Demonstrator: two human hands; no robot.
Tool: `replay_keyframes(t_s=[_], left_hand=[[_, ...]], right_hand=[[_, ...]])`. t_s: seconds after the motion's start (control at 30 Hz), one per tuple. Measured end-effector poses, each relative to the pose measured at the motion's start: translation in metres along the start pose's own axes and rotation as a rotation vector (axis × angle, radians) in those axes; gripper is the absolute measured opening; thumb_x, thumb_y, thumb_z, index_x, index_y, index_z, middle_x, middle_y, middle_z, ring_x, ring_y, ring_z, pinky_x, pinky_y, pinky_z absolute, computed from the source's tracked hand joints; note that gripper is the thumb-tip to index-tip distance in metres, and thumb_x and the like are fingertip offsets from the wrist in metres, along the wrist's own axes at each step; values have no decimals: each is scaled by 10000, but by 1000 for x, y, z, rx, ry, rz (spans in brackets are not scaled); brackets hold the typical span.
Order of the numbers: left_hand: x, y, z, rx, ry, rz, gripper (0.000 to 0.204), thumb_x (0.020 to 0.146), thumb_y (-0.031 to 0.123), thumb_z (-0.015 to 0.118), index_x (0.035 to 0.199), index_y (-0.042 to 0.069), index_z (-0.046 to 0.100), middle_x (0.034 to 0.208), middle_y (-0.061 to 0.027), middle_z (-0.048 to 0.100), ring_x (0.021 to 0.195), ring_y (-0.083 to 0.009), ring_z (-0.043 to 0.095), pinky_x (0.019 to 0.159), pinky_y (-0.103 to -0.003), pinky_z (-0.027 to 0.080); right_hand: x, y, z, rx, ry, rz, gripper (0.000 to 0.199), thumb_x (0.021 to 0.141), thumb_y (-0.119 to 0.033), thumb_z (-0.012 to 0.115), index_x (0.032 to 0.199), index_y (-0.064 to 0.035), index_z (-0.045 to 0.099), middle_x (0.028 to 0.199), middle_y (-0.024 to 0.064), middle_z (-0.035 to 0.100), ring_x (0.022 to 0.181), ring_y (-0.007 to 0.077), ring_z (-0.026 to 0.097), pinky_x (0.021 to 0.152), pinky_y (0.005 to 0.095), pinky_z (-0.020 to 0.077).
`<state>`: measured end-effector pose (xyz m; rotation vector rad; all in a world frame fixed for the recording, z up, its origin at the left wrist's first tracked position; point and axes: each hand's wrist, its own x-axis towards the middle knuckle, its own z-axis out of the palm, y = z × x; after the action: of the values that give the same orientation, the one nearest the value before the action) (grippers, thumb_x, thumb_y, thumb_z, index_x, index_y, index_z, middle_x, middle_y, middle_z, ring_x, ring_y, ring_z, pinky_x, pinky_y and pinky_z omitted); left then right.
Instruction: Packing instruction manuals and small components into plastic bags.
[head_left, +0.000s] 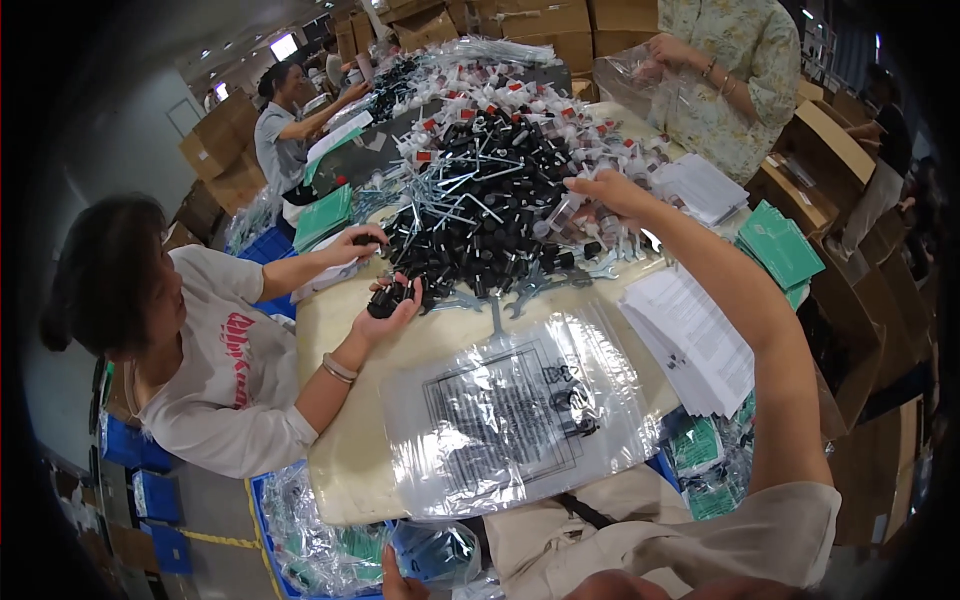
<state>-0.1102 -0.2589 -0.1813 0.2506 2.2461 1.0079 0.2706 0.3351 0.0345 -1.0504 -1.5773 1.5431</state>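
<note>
My right hand (612, 194) reaches over the table to the right side of a big heap of small parts. Its fingers curl down among clear plastic bottles (562, 214) with pale caps; what they grip is hidden. Low at the bottom edge, my left hand (402, 580) shows only partly, one finger raised apart, beside a clear plastic bag (436, 552) with blue showing through. A printed clear plastic bag (510, 415) lies flat on the table before me. Black caps (490, 235), metal rods (455, 185) and flat wrenches (525, 292) make up the near heap.
A co-worker (225, 340) at the left holds black caps in one hand; another person (735, 85) stands across with a clear bag. Printed sheets (690, 340) and green booklets (778, 245) lie at right. Blue bins (265, 530) of bagged goods stand below the table (345, 440).
</note>
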Motion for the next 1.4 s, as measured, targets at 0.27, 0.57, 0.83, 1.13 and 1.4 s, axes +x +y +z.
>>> replay_keyframes(t_s=[0.27, 0.57, 0.83, 1.13, 1.4], left_hand=[[4, -40, -10, -59, 62, -186, 723, 615, 827, 486, 373, 208, 199, 362, 9, 216, 327, -136, 173, 336, -326, 118], [0, -49, -18, -288, 149, -269, 485, 715, 543, 650, 545, 111, 512, 389, -1, 232, 356, -138, 226, 341, -337, 201], [-90, 107, -10, 599, 60, 581, 697, 657, -166, 379, 1331, 1, 313, 1334, -250, 368, 1195, -402, 396, 948, -401, 383], [-131, 122, -17, 518, 160, 460, 767, 641, -168, 427, 1355, 75, 286, 1429, -106, 282, 877, -316, 542, 639, -361, 466], [-135, 112, -15, 511, 113, 532, 758, 647, -115, 456, 1358, 44, 248, 1441, -102, 244, 888, -349, 559, 616, -405, 478]], right_hand=[[44, -37, -1, -53, 185, 26, 247, 762, -204, 678, 801, -7, 535, 701, 94, 592, 590, 211, 629, 477, 322, 520], [82, -31, 11, -900, 61, -134, 276, 672, -136, 682, 879, 1, 561, 769, 123, 614, 691, 208, 644, 587, 342, 528], [141, 25, 11, -1734, -129, -405, 143, 747, -44, 560, 885, -9, 572, 891, 196, 614, 837, 340, 604, 693, 424, 480], [219, 71, -90, -1763, -84, -414, 755, 665, 5, 557, 1359, -23, 260, 1125, 279, 531, 1043, 399, 524, 854, 415, 422], [192, 60, -72, -1697, -100, -449, 723, 712, -78, 599, 1349, -3, 266, 1076, 266, 553, 986, 405, 535, 816, 425, 430]])
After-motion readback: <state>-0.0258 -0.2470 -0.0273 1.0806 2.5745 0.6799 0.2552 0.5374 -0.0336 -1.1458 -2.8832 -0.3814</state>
